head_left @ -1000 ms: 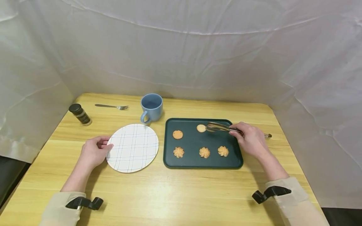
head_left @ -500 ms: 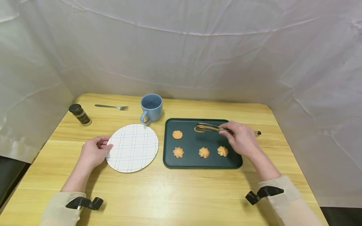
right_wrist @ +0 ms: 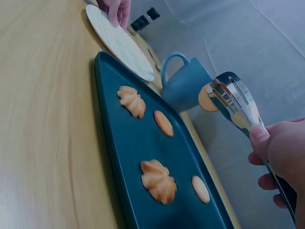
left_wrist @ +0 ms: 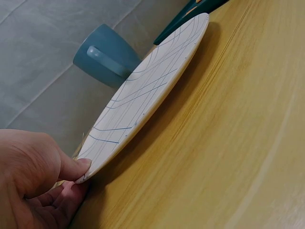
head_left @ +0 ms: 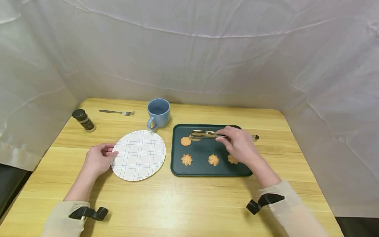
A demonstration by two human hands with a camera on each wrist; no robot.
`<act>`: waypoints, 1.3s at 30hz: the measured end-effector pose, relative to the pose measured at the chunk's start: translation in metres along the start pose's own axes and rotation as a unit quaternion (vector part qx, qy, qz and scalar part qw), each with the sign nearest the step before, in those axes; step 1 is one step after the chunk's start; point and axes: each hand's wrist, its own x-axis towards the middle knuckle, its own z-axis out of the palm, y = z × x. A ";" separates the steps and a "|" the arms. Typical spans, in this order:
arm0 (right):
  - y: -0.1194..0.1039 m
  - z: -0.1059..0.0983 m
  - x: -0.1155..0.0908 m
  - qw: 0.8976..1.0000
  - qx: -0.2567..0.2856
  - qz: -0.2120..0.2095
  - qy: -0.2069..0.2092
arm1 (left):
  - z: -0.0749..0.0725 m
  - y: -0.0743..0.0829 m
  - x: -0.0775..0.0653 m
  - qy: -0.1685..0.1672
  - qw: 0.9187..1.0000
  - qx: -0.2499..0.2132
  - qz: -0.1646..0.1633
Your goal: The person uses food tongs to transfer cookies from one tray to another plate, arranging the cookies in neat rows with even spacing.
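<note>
My left hand [head_left: 97,159] pinches the left rim of a white plate [head_left: 139,155] with blue grid lines. In the left wrist view its thumb lies on top of the rim, with fingers below. My right hand [head_left: 238,143] holds metal tongs [head_left: 204,134] over a dark green tray [head_left: 204,169]. Between the tongs' ends is a round cookie [right_wrist: 207,99], raised above the tray. On the tray lie a round cookie [head_left: 186,141], a pale round cookie [right_wrist: 200,189] partly hidden by the tongs in the head view, and several flower-shaped cookies [head_left: 214,160].
Behind the plate stands a blue mug [head_left: 159,112], its handle towards the plate. A fork [head_left: 116,112] lies at the back left. Left of it, a black-capped shaker [head_left: 84,120] is near the table's edge. Pale cloth [head_left: 189,59] surrounds the table's back and sides.
My right hand has moved left across the tray, carrying the cookie in the tongs past the pale round one. The left hand and the plate stay in place.
</note>
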 end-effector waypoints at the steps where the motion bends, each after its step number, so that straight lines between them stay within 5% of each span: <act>1: -0.002 0.002 0.001 1.000 0.003 -0.001 0.000 | 0.000 0.000 0.000 0.000 1.000 0.000 0.001; 29: -0.058 0.078 0.035 0.998 0.040 -0.029 -0.041 | -0.001 -0.001 0.002 -0.003 1.000 -0.003 0.006; 39: -0.067 0.088 0.043 0.998 0.023 -0.034 -0.052 | -0.001 -0.001 0.002 0.002 1.000 -0.003 0.001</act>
